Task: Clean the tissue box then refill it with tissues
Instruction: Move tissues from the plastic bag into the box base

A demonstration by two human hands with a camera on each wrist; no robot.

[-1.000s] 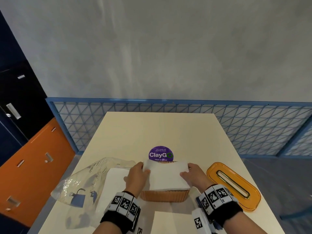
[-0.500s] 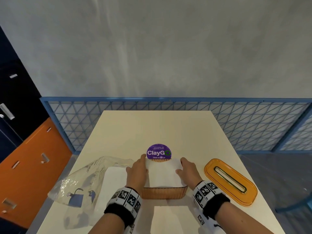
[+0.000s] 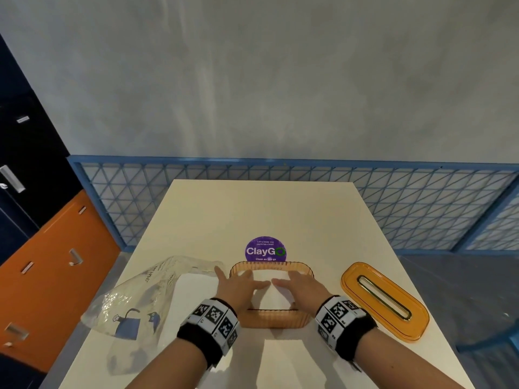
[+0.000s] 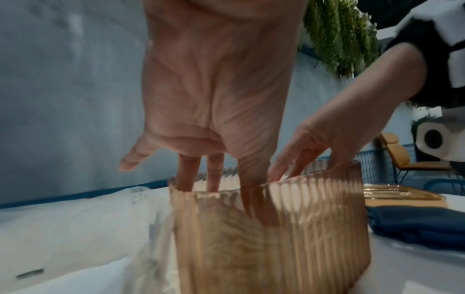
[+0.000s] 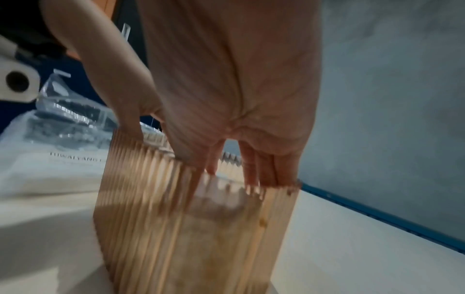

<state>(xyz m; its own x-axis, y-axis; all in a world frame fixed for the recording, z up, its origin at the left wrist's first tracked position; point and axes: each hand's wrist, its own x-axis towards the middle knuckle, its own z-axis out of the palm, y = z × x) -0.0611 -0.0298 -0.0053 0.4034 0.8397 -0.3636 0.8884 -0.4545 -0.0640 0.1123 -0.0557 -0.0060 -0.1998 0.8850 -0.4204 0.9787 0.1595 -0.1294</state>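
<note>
Box [image 3: 273, 321] amber, translucent, vertically ribbed. Tissues [image 3: 276, 292] white. Lid [image 3: 384, 300] orange, gold-rimmed slot. Sticker [image 3: 265, 249] purple, white "ClayGo" text. Table [image 3: 252, 209] cream. Wristbands [image 3: 209, 322] black with black-and-white square markers. Fence [image 3: 421, 209] blue mesh.

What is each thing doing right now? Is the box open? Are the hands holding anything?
Tissue box: open, lid off, upright on the table.
Tissues: inside the box, pressed down.
Lid: lying flat, right of the box.
Plastic wrapper: opened, lying left of the box.
Left hand: fingers straight, pressing the tissues.
Right hand: fingers straight, pressing the tissues.
</note>
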